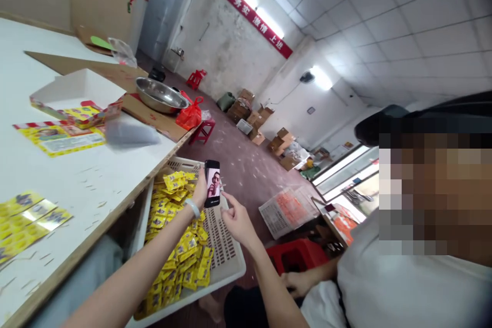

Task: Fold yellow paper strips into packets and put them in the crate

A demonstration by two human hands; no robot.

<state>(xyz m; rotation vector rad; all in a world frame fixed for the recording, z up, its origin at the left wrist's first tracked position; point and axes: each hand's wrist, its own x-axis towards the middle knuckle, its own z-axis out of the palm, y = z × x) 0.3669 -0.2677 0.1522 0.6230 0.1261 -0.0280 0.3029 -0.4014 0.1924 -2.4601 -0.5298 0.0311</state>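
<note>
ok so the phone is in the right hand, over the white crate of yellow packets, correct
Not quite: the head view shows the phone in the left hand, while the right hand extends its index finger toward it. The rest stands: the phone is over the white crate of yellow packets.

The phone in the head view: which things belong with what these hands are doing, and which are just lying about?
In use, it seems:
phone, held in the left hand
right hand, pointing towards it

Apparently just lying about:
yellow packets in the white basket
metal basin
red plastic bag
open box
</note>
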